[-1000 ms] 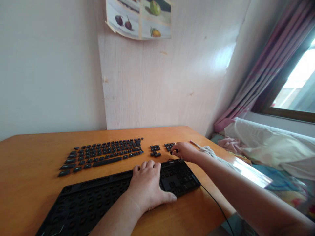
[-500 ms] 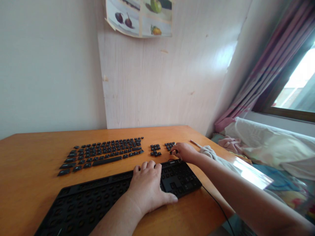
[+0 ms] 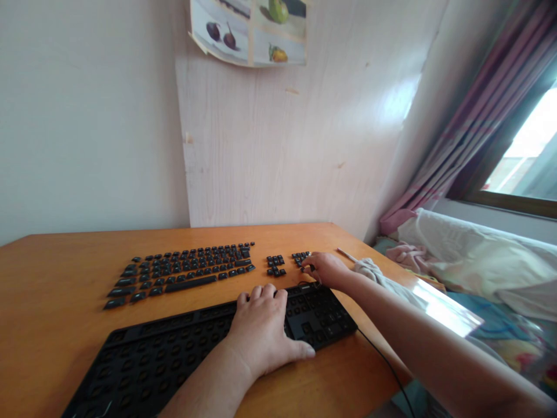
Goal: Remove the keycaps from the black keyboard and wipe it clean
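A black keyboard base [image 3: 161, 360] with its keycaps off lies at the near edge of an orange wooden table [image 3: 52, 278]. My left hand [image 3: 263, 331] rests flat on it, fingers stretched forward. Behind the base, loose black keycaps [image 3: 187, 270] are laid out in keyboard order, with a small group [image 3: 275, 266] to their right. My right hand [image 3: 326, 270] reaches over the base's far right corner to the rightmost keycap group [image 3: 300, 257], fingers curled in a pinch on one keycap there.
A keyboard cable [image 3: 387, 366] runs off the table's right edge. A whitish cloth [image 3: 369, 270] and a thin stick [image 3: 346, 254] lie at the table's right. Beyond are bedding [image 3: 478, 261], a curtain [image 3: 474, 104] and a window. A fruit poster [image 3: 250, 29] hangs on the wall.
Almost nothing differs. The view has shifted slightly and my right hand has stayed at the rightmost keycaps; my left hand has not moved.
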Demonstrator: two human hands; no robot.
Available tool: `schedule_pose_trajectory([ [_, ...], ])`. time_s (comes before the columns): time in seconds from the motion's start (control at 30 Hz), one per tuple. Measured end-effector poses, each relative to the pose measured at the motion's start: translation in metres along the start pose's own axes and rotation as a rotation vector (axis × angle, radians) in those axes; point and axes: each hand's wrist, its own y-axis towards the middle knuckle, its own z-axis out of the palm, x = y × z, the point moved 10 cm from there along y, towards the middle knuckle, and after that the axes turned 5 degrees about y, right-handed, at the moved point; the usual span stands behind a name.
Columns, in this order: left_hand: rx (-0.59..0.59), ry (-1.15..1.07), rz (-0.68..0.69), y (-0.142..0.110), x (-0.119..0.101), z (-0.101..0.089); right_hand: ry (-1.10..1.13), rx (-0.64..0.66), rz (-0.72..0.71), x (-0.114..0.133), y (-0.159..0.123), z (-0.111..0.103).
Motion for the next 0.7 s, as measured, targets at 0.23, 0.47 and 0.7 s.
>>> schedule_pose_trajectory([
  [0.23,0.012,0.0,-0.006,-0.001,-0.001,-0.002,-0.005,-0.011,0.016,0.0,0.0,-0.001],
  [0.47,0.019,0.041,-0.004,0.001,0.0,0.001,0.007,-0.029,0.017,0.005,0.0,-0.003],
  [0.7,0.038,0.078,0.004,0.0,-0.001,0.001,0.147,-0.209,-0.003,-0.004,-0.013,-0.03],
])
